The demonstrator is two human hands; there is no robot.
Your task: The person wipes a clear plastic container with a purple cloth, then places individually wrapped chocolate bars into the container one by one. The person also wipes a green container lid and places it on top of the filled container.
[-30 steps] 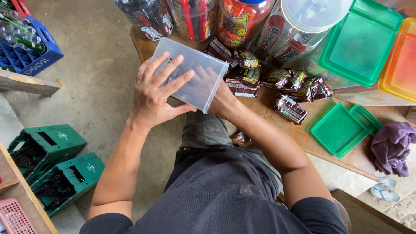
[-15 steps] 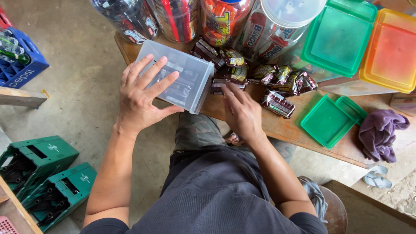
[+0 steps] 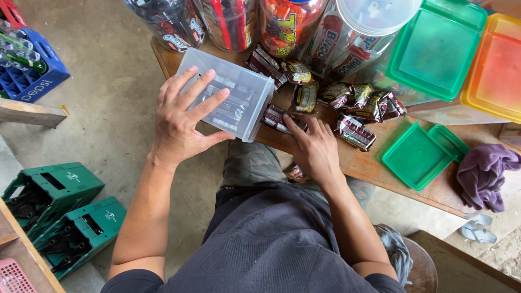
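On the edge of the wooden table lies a clear plastic box, tipped on its side with dark snack packs inside. The left hand rests flat on top of the box with its fingers spread out, holding it down. The right hand sits just beside the box's open end, and its fingers pinch one brown snack pack. More snack packs lie in a pile near the big jars. A green lid lies farther right, next to a purple cloth.
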